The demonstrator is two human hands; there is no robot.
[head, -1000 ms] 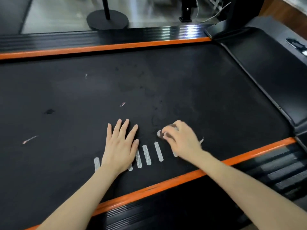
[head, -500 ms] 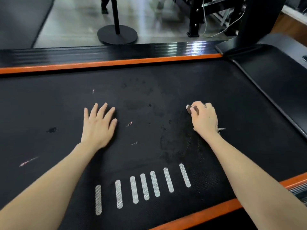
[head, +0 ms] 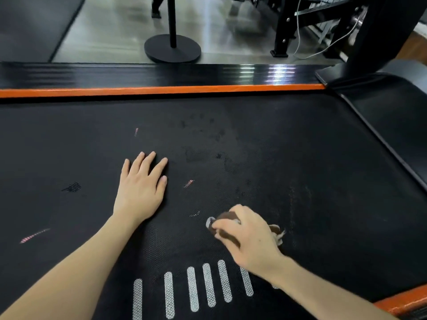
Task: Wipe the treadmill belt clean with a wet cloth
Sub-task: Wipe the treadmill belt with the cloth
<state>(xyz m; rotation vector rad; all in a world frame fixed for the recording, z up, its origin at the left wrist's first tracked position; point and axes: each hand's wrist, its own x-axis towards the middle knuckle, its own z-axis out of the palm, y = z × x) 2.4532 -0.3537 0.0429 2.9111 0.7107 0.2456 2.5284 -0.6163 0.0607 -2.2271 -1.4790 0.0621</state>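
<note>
The left hand (head: pixel 141 188) lies flat on the treadmill belt (head: pixel 323 158) left of centre, fingers straight and slightly fanned. The right hand (head: pixel 249 236), lower centre-right, curls its fingers round a bunched brown cloth (head: pixel 225 219) and presses it on the belt; a frayed end pokes out at the hand's right side. White stripes (head: pixel 193 288) run along the bottom. An orange trim strip (head: pixel 161 90) borders the belt's far edge.

Black belt (head: pixel 300 146), brown cloth (head: pixel 227 234)
</note>
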